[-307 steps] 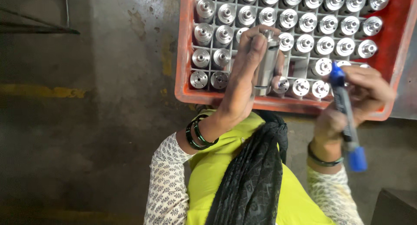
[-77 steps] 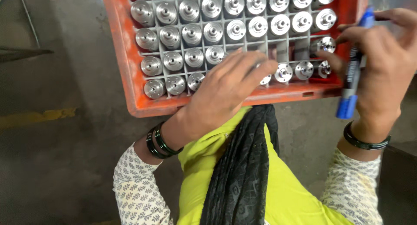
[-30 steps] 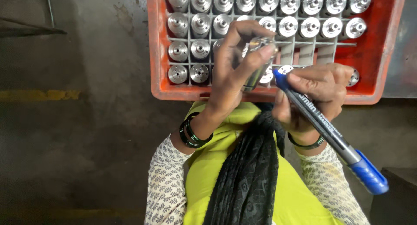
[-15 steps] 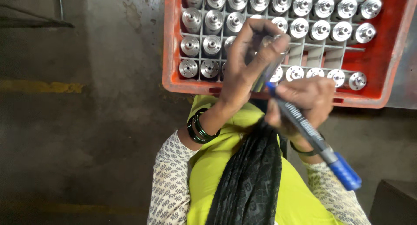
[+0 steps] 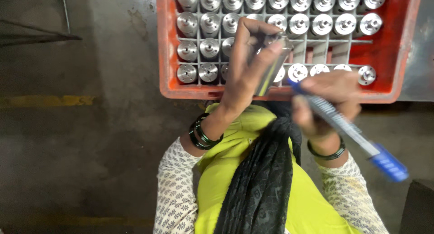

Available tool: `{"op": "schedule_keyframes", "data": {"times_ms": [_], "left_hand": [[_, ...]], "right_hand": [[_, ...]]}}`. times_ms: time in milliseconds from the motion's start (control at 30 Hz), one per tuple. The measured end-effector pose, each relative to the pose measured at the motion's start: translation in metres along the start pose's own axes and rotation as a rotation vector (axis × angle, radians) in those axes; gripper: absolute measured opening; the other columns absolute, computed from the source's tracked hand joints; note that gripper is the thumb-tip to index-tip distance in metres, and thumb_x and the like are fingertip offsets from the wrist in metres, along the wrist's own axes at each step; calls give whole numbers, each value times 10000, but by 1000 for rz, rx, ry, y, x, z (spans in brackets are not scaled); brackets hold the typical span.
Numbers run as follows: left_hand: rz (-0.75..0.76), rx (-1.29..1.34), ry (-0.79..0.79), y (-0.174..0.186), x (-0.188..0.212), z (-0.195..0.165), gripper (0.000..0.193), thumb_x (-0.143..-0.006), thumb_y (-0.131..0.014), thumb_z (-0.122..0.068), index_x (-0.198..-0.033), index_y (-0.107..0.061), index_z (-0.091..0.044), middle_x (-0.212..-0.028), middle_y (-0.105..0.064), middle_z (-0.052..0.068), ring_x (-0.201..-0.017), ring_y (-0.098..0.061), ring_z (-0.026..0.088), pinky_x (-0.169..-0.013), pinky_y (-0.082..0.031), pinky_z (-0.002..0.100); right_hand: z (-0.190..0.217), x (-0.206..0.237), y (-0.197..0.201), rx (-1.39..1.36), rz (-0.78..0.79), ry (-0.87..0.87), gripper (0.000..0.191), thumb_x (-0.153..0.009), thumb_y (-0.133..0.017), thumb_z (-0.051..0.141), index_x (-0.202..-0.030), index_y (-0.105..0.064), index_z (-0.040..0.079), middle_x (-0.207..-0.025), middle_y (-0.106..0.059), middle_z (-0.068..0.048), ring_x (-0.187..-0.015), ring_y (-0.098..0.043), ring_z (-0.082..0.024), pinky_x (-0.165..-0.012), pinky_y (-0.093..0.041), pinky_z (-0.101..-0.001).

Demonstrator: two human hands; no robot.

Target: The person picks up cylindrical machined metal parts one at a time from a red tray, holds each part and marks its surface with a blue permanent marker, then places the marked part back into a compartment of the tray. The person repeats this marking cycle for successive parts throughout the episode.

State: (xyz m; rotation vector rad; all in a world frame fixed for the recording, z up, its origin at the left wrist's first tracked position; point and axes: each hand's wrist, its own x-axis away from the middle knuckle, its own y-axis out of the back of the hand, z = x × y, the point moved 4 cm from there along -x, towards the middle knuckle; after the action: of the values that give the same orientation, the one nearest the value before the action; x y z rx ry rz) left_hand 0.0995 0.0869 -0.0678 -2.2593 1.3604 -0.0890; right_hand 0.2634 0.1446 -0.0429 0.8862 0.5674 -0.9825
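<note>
Landmark: orange crate [image 5: 168, 57], gridded with a pale divider, at the top of the head view.

1. Yellow floor stripe [image 5: 45, 100]: painted on dark concrete, well to the left of the crate, level with its near wall.
2. Machined metal cylinders [image 5: 199, 48]: standing upright in the crate's cells, faces up, filling the left and upper rows; several cells on the right side of the crate show bare divider.
3. Left hand [image 5: 246, 66]: raised over the crate's near-left portion, dark bangles at the wrist; fingers closed around a metal cylinder part [image 5: 270, 69], held tilted just above the crate's near wall.
4. Black scarf [image 5: 262, 179]: hanging over a yellow-green garment, below the crate's near wall.
5. Right hand [image 5: 327, 103]: just below the crate's near wall, right of centre; fingers clasped on a blue marker pen [image 5: 348, 130], its tip near the held part, its capped end pointing away from the crate toward lower right.
</note>
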Motion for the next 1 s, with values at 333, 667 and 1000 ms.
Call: {"op": "schedule_keyframes", "data": {"times_ms": [333,667,1000], "left_hand": [[499,-732,-284,-37,-16,-21,457,-956,-732,-14,-1306,-439,-30,-1312,-586,98,-1252,-638,287,-1025,-557,348],[601,-999,-279,-41,-19,3,518,-899,-625,140,-1355,-446,-30,-1315,-537,138,-1274,-620,332,-1029,-569,393],[228,-529,-142,-7,-8,-32,401,-1051,-744,-180,-1332,-468,-100,-1440,-529,95,-1367,-504,230,-1219,-399,402]], "right_hand": [[-45,-11,74,7,56,-183,217,-1145,-631,188,-1265,-524,42,-1049,-697,-126,-914,-683,-188,-760,-496,-246],[-40,-45,64,453,656,-144,500,-729,-874,417,-1052,-691,82,-1020,-661,-114,-1051,-560,-313,-992,-389,-430],[-42,-73,43,301,896,-260,524,-671,-908,442,-987,-684,88,-902,-604,-76,-982,-513,-290,-936,-380,-426]]}}
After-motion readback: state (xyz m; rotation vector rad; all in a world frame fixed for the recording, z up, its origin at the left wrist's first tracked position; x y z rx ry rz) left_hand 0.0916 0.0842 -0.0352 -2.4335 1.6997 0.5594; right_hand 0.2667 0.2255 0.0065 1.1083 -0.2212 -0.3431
